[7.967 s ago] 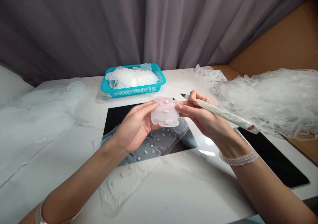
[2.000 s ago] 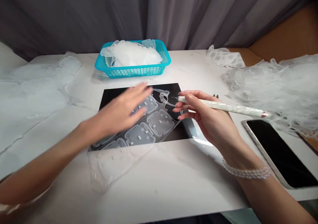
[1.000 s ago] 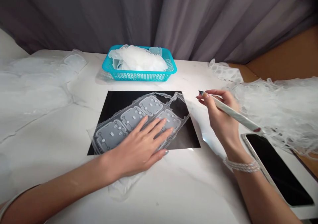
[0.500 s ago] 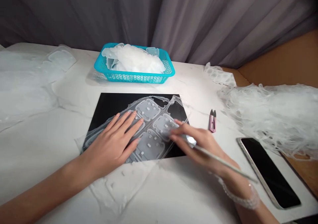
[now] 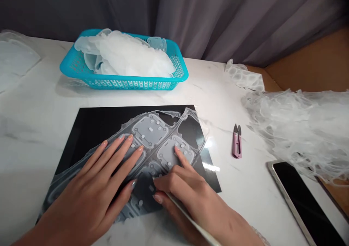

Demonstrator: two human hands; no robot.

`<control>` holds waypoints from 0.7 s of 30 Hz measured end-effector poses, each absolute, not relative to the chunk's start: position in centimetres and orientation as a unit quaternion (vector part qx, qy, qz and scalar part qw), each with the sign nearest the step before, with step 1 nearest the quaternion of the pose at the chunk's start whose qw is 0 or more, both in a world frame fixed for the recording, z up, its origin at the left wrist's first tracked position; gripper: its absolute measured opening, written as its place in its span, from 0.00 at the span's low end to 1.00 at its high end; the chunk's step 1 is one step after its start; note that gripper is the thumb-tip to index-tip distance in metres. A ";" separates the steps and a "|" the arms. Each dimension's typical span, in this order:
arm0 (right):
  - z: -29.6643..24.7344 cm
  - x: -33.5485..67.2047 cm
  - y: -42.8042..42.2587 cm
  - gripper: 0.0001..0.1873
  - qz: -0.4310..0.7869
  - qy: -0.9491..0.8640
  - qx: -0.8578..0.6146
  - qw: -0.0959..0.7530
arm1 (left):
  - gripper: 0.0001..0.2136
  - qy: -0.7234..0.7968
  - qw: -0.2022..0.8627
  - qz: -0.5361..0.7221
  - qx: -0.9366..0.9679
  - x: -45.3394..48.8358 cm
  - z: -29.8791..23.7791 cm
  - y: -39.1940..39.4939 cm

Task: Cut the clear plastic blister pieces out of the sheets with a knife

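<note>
Right hand: since half a second ago, the right hand [image 5: 196,191] has slid across toward the person's left, now close beside the left hand [image 5: 100,188]; one finger extends onto the near-right panel [image 5: 165,153].
Pen-shaped tool: held in the right hand, the shaft of the pen-shaped tool [image 5: 191,220] passing between closely set thumb and finger; its tip is hidden. Its rear end has swung from pointing right to pointing down toward the person.
Translucent moulded sheet: lying flat on the black mat [image 5: 81,129], as before, the translucent moulded sheet [image 5: 154,152] runs diagonally, with two cut-out gaps at its far end.
Left hand: palm down on the sheet, fingers a little apart, pressing rather than gripping, as it was.
Pink thread snips: the pink thread snips [image 5: 237,144] rest right of the mat, blades pointing away, unmoved.
Turquoise basket: behind the mat, the turquoise basket [image 5: 131,83] bears a mound of translucent pieces [image 5: 128,57]; it looks larger, the view having shifted.
Smartphone: dark-screened, the smartphone [image 5: 302,198] lies right of the snips, in front of a tangled heap of trimmings [image 5: 302,122].
Curtain: the grey curtain [image 5: 204,17] hangs behind the marbled table [image 5: 215,97].
</note>
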State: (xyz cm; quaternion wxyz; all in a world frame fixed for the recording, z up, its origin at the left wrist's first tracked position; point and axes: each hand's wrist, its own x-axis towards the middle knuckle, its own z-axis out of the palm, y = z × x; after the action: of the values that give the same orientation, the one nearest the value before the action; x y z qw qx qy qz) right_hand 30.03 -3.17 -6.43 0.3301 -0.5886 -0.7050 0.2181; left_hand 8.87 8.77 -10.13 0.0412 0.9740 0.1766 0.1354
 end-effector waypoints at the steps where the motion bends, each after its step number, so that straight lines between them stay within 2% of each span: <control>1: -6.4 30.0 -3.1 0.07 0.222 -0.700 -0.593 0.330 | 0.30 0.181 0.043 0.131 0.974 8.9 -10.1 8.7; 12: -5.5 29.9 -2.7 0.06 0.261 -0.678 -0.616 0.305 | 0.32 0.190 0.056 0.104 0.975 8.9 -9.8 8.7; 18: -5.2 30.4 -2.4 0.06 0.273 -0.650 -0.606 0.368 | 0.29 0.214 0.072 0.135 0.965 9.5 -9.4 8.3; 21: -4.3 30.9 -2.5 0.06 0.250 -0.589 -0.648 0.413 | 0.27 0.220 0.070 0.136 0.963 9.6 -9.1 8.2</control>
State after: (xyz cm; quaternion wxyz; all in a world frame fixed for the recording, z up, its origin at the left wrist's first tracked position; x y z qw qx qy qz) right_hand 30.86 -2.55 -4.30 0.4125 -0.6481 -0.5894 0.2498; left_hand 9.64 8.19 -9.12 0.0702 0.9633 0.2202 0.1365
